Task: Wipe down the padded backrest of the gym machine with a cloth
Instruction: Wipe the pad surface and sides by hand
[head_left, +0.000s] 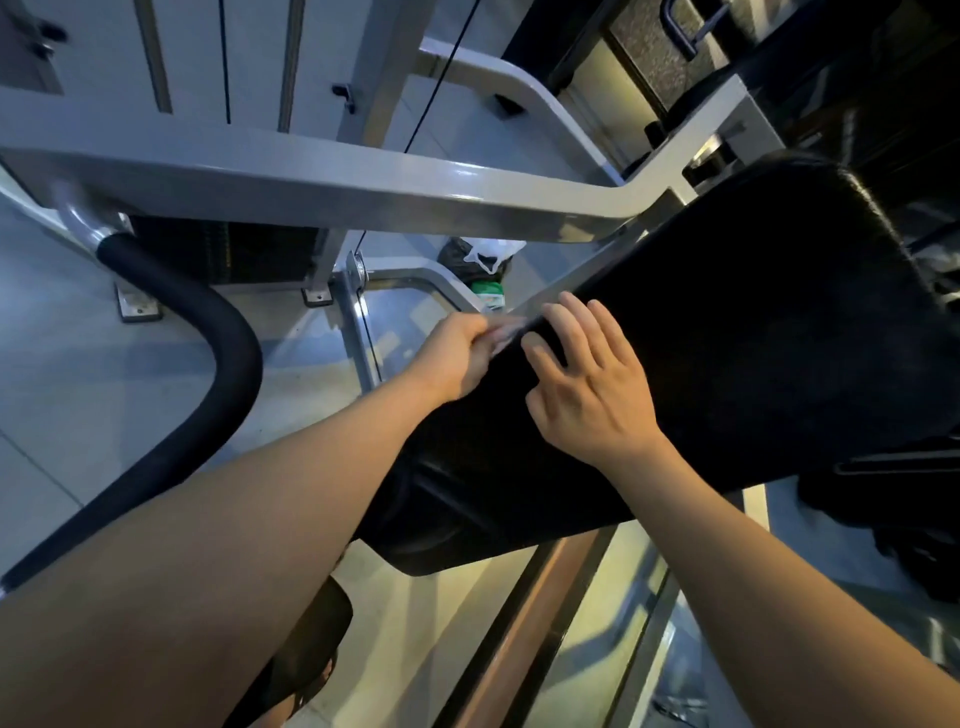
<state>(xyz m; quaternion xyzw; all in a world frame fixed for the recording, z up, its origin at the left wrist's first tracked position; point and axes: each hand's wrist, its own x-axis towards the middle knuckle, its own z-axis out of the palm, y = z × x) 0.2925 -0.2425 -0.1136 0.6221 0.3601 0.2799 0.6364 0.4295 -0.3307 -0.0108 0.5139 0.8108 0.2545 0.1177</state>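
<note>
The black padded backrest (727, 332) slants from the lower middle up to the right. At the pad's left edge, my left hand (457, 358) is closed on a small pale cloth (506, 332), which shows only as a blurred strip at the fingertips. My right hand (587, 384) lies flat on the pad just right of that edge, fingers spread, holding nothing. Both forearms reach in from the bottom of the view.
A grey steel frame beam (363, 182) crosses above the pad. A curved handle with black foam (223, 338) stands at the left. Thin black cables (431, 98) run down the frame. A dark bag with white plastic (485, 260) sits on the tiled floor behind the pad.
</note>
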